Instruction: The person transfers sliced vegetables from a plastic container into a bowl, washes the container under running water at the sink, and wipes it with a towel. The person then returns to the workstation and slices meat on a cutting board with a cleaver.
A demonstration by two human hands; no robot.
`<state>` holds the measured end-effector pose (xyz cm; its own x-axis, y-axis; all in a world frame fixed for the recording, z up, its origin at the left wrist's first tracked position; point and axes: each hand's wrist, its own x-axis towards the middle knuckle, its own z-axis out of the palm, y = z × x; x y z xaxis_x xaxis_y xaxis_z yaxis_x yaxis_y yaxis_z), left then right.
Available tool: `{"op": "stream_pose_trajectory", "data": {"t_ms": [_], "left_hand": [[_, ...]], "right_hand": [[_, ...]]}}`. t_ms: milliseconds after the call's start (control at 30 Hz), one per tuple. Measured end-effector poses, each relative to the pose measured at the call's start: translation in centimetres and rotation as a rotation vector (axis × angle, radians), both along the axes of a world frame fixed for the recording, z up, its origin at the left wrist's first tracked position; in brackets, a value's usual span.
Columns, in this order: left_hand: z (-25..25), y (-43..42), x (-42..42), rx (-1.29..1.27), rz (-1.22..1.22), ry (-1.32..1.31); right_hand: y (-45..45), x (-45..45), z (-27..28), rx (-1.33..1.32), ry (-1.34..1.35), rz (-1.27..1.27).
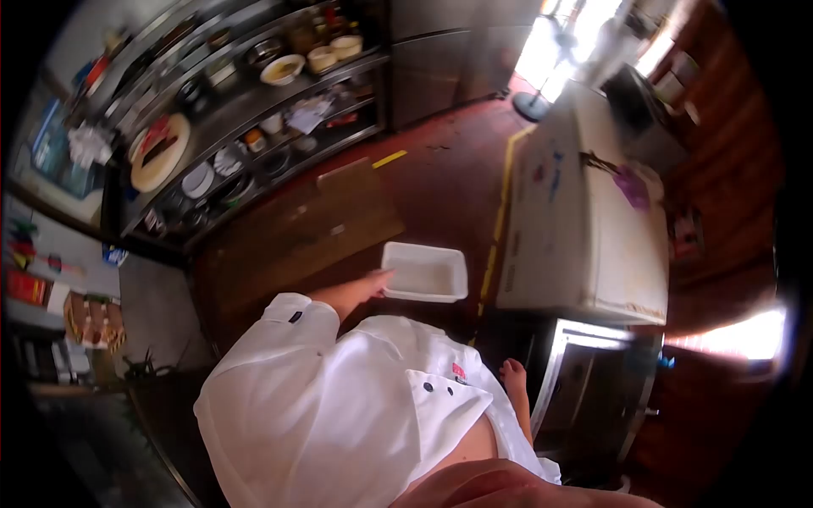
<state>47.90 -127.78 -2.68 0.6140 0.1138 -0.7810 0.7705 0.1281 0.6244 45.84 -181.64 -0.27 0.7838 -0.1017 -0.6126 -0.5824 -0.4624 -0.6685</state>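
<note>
My left hand (373, 286) grips the left rim of a white rectangular plastic container (423, 296). The container is held out in front of me above the floor, and nothing shows inside it. My right hand (513, 372) hangs low at my side, near a metal-framed cabinet. Its fingers are loosely bent with the thumb apart, and no object is seen in it.
A steel counter (224, 118) with bowls and a round cutting board (161, 152) runs along the left. A large white chest (546, 229) stands to the right, behind a yellow floor line (495, 241). A brown mat (296, 237) covers part of the red floor. A fan base (531, 106) stands farther off.
</note>
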Motion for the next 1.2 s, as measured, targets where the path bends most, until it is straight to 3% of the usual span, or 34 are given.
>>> {"op": "stream_pose_trajectory", "data": {"t_ms": [67, 100, 133, 167, 200, 233, 300, 333, 400, 433, 500, 567, 633, 733, 900, 967, 1033, 1067, 1133, 1167, 1200], "left_hand": [[-3.9, 11.9, -4.7, 0.214, -0.020, 0.019], [-3.3, 16.0, -7.6, 0.244, 0.210, -0.139], [-6.2, 21.7, -10.7, 0.249, 0.328, -0.199], [-4.6, 25.2, -14.0, 0.281, 0.459, -0.361], [-10.3, 31.0, -17.6, 0.552, 0.473, -0.152], [-5.8, 33.2, -20.0, 0.550, 0.457, -0.059], [-4.1, 37.6, -24.5, 0.502, 0.654, 0.060], [-3.1, 38.6, -26.1, 0.504, 0.696, 0.082], [3.8, 37.9, -27.2, 0.446, 0.930, 0.218], [4.0, 37.9, -27.9, 0.455, 0.968, 0.240], [4.1, 36.5, -29.7, 0.271, 1.286, 0.175], [-2.2, 35.4, -33.1, 0.184, 1.546, 0.072], [1.9, 33.5, -32.0, 0.040, 1.638, 0.201], [3.9, 31.5, -31.6, -0.046, 1.964, -0.003], [6.3, 36.0, -32.1, -0.004, 2.212, -0.045], [11.0, 41.2, -29.4, 0.190, 2.285, -0.110], [11.1, 47.4, -31.1, 0.290, 2.330, -0.258], [14.7, 51.3, -29.1, 0.435, 2.345, -0.179], [17.1, 59.0, -29.6, 0.585, 2.233, -0.301], [16.0, 63.3, -32.0, 0.599, 2.192, -0.380], [18.1, 67.5, -31.7, 0.633, 2.186, -0.392]], "right_hand": [[2.8, 1.0, -0.9, -0.108, 0.087, 0.128], [2.7, 1.8, -2.8, -0.115, 0.176, 0.283], [3.2, 2.9, -4.0, -0.151, 0.241, 0.401], [4.7, 4.4, -4.3, -0.188, 0.296, 0.500], [6.9, 6.2, -4.7, -0.217, 0.333, 0.567], [9.1, 8.2, -5.0, -0.243, 0.357, 0.623], [14.9, 12.5, -5.5, -0.276, 0.382, 0.721], [17.9, 14.8, -5.8, -0.292, 0.388, 0.773], [24.7, 19.5, -6.8, -0.318, 0.402, 0.881], [28.6, 21.8, -7.4, -0.324, 0.401, 0.936], [37.1, 26.4, -8.8, -0.331, 0.389, 1.050], [46.5, 31.0, -10.0, -0.337, 0.363, 1.176], [57.1, 35.6, -10.9, -0.343, 0.300, 1.334], [74.1, 41.2, -11.2, -0.340, 0.150, 1.610], [104.5, 42.3, -2.6, -0.202, -0.275, 2.035], [114.1, 39.5, 2.0, -0.037, -0.330, 2.062], [120.5, 36.1, 4.4, 0.221, -0.231, 1.946], [122.6, 34.2, 4.3, 0.352, -0.179, 1.869], [126.8, 30.4, 4.2, 0.613, -0.070, 1.719], [127.5, 28.0, 8.0, 0.527, -0.095, 1.822], [128.2, 25.8, 10.5, 0.433, -0.121, 1.923]]}}
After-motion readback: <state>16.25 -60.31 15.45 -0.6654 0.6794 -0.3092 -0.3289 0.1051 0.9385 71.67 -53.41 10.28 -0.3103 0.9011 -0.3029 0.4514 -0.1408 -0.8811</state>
